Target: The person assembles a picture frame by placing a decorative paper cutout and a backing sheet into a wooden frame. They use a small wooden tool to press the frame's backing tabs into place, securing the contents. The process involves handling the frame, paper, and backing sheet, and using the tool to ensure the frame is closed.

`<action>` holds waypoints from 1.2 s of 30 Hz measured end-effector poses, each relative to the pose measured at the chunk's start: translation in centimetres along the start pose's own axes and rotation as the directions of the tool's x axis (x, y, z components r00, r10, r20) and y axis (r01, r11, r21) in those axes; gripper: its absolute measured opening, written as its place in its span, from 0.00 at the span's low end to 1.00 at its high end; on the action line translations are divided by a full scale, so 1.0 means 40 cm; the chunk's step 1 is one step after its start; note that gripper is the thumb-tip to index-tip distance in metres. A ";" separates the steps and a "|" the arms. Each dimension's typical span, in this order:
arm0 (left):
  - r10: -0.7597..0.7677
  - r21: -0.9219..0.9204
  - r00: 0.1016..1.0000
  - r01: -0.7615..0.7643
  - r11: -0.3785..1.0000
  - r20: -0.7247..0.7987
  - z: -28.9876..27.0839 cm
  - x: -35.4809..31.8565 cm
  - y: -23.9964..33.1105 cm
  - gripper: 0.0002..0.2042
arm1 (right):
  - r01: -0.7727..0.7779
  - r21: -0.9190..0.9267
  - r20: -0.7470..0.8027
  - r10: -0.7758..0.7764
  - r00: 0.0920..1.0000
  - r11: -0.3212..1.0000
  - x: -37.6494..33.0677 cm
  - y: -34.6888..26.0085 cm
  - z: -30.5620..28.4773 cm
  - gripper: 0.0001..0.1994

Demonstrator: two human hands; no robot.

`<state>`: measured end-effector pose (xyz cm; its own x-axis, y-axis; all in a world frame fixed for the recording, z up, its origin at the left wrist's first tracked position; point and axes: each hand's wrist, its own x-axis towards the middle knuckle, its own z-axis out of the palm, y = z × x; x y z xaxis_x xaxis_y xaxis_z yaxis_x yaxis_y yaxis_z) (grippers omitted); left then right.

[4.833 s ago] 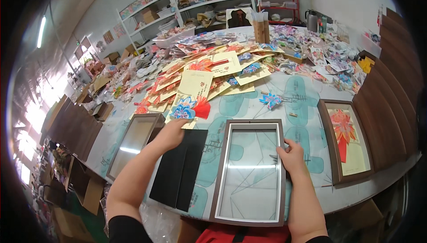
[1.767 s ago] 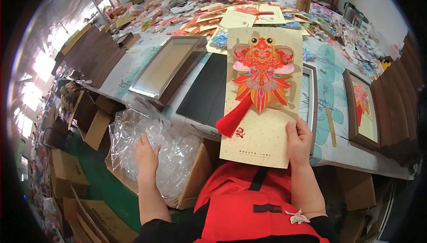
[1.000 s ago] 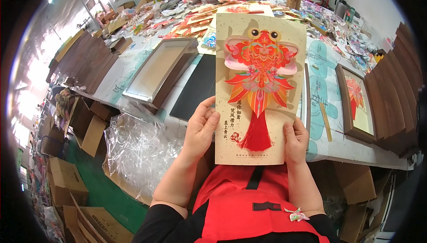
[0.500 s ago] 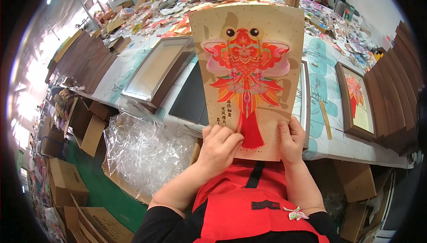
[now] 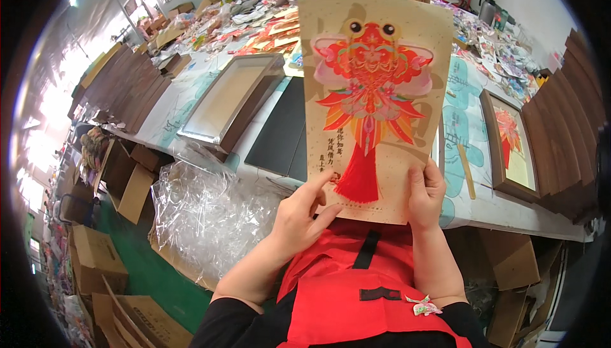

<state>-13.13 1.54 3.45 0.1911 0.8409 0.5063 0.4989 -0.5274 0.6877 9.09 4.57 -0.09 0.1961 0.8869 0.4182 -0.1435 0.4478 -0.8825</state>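
Observation:
A tan picture card (image 5: 407,176) with a layered red and pink fish-shaped paper figure (image 5: 372,74) stands upright before me. The figure has two bulging black eyes, and a red tassel (image 5: 358,179) hangs from its tail. My right hand (image 5: 425,196) pinches the card's lower right edge, thumb in front; its other fingertips are behind the card. At the lower left, my left hand (image 5: 305,208) has thumb and forefinger spread in front of the card, close to the tassel; whether the fingertips touch it I cannot tell.
A brown box frame (image 5: 245,115) and dark flat panels (image 5: 280,138) lie on the table. To the right are a framed picture (image 5: 509,138), stacked frames (image 5: 563,138) and a wooden stick (image 5: 466,171). Crumpled clear plastic (image 5: 210,217) fills a carton at left. Paper pieces crowd the table's far side.
The card has shifted right and slightly up with my right hand. My left hand's fingers, bunched at the tassel before, have spread apart, and the tassel hangs fanned out.

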 end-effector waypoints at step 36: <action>-0.209 0.205 0.633 0.081 0.975 0.745 0.165 -0.375 -0.246 0.11 | 0.317 -0.704 0.130 -0.324 0.937 0.635 0.013 -0.069 -0.080 0.13</action>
<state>-15.32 -5.07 -14.36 0.6465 0.7331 -0.2111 0.6757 -0.4218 0.6046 12.69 3.45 1.88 0.1046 0.7004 0.7061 0.6544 0.4861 -0.5791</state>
